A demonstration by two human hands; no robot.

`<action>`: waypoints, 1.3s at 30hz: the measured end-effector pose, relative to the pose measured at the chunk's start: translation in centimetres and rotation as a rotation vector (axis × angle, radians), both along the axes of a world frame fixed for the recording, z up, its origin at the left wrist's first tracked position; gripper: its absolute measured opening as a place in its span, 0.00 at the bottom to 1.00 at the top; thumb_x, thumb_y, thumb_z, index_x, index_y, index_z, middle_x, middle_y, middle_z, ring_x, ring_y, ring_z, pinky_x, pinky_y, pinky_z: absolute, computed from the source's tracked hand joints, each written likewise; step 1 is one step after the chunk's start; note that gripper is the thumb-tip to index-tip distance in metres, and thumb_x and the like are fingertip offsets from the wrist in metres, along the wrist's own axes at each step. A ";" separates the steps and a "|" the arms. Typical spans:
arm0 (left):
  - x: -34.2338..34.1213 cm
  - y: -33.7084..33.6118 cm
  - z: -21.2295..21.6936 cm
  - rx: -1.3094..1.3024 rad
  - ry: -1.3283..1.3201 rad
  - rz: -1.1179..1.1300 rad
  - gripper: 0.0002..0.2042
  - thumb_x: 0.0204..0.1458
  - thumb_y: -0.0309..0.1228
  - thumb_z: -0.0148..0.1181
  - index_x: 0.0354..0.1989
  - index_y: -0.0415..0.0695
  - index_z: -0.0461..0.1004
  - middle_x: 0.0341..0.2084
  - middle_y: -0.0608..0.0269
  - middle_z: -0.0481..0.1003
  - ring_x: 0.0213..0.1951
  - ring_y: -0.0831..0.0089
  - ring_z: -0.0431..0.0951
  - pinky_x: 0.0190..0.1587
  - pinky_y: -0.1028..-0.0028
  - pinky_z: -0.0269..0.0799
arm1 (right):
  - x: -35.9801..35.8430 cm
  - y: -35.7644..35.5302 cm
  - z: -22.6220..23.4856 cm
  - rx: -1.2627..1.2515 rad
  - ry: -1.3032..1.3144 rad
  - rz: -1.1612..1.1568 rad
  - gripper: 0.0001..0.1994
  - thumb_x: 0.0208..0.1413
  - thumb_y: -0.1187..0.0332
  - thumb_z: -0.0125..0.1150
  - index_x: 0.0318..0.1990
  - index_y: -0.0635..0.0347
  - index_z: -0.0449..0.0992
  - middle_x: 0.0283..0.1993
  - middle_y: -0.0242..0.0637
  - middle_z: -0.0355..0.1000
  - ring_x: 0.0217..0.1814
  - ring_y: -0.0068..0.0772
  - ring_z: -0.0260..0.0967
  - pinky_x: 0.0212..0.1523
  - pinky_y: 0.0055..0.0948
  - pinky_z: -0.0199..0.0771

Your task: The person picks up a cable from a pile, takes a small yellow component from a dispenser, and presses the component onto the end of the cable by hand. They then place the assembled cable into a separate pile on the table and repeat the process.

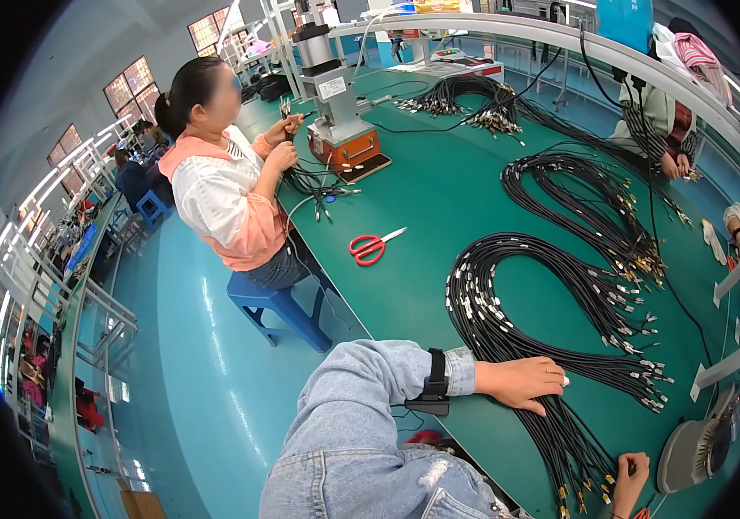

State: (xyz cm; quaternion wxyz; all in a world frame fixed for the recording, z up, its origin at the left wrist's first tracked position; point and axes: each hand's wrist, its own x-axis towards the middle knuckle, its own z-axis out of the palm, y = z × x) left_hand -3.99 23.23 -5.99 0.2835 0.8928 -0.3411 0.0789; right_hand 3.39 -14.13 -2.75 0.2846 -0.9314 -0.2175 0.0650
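Observation:
My left hand [521,383] rests palm down across a thick bundle of black cables [484,324], fingers stretched out and thumb apart. A small white piece shows at its fingertips; I cannot tell whether it is a cable label. The bundle curves round in an arch, dotted with white labels, and its near end fans out toward yellow and white connectors [605,486]. Beside those ends, at the lower right, my right hand [632,477] has its fingers curled in. What they hold, if anything, is hidden.
Red-handled scissors [368,250] lie on the green table [413,298]. More cable bundles [552,195] spread behind. A press machine [335,112] stands at the back left, where a co-worker [223,190] on a blue stool [270,303] holds cables. A grey round-ended device [690,454] sits right.

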 end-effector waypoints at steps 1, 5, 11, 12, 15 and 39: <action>-0.3 -0.2 0.3 -0.001 0.000 -0.005 0.27 0.43 0.46 0.61 0.45 0.38 0.65 0.52 0.45 0.62 0.59 0.52 0.57 0.59 0.54 0.50 | 0.2 -0.1 -0.3 -0.001 0.000 -0.005 0.10 0.54 0.68 0.56 0.39 0.65 0.74 0.42 0.46 0.70 0.41 0.41 0.67 0.43 0.37 0.67; -1.4 -2.0 1.1 0.030 -0.015 0.007 0.34 0.41 0.47 0.63 0.53 0.38 0.60 0.51 0.47 0.61 0.57 0.54 0.58 0.60 0.52 0.47 | 0.1 0.3 -0.4 0.033 -0.052 -0.004 0.06 0.54 0.71 0.54 0.32 0.64 0.67 0.26 0.34 0.60 0.29 0.31 0.56 0.39 0.29 0.59; -1.8 -5.6 0.8 0.013 -0.125 -0.018 0.39 0.39 0.47 0.64 0.57 0.38 0.57 0.51 0.49 0.60 0.55 0.56 0.60 0.59 0.54 0.48 | -1.4 1.5 1.3 0.002 -0.309 0.168 0.09 0.47 0.71 0.56 0.36 0.64 0.68 0.37 0.40 0.64 0.42 0.42 0.60 0.52 0.39 0.55; -1.8 -6.0 0.9 0.012 -0.143 0.001 0.38 0.39 0.47 0.64 0.56 0.38 0.57 0.50 0.49 0.61 0.54 0.56 0.60 0.58 0.56 0.50 | -1.7 1.6 1.4 0.012 -0.384 0.226 0.10 0.47 0.70 0.56 0.37 0.64 0.69 0.39 0.41 0.65 0.45 0.42 0.60 0.54 0.39 0.54; -2.1 -6.7 1.2 0.057 -0.021 0.039 0.37 0.39 0.47 0.64 0.55 0.38 0.58 0.48 0.50 0.61 0.52 0.57 0.61 0.54 0.59 0.53 | -2.8 1.2 1.6 -0.004 -0.266 0.273 0.14 0.45 0.67 0.57 0.39 0.64 0.70 0.42 0.43 0.65 0.48 0.43 0.59 0.56 0.41 0.53; 4.5 -10.3 6.3 0.151 0.088 0.085 0.13 0.45 0.32 0.61 0.38 0.42 0.71 0.36 0.57 0.69 0.40 0.57 0.69 0.40 0.63 0.64 | -1.7 -3.2 3.9 0.172 -0.250 0.285 0.11 0.48 0.65 0.60 0.39 0.59 0.76 0.37 0.38 0.70 0.40 0.40 0.65 0.44 0.32 0.62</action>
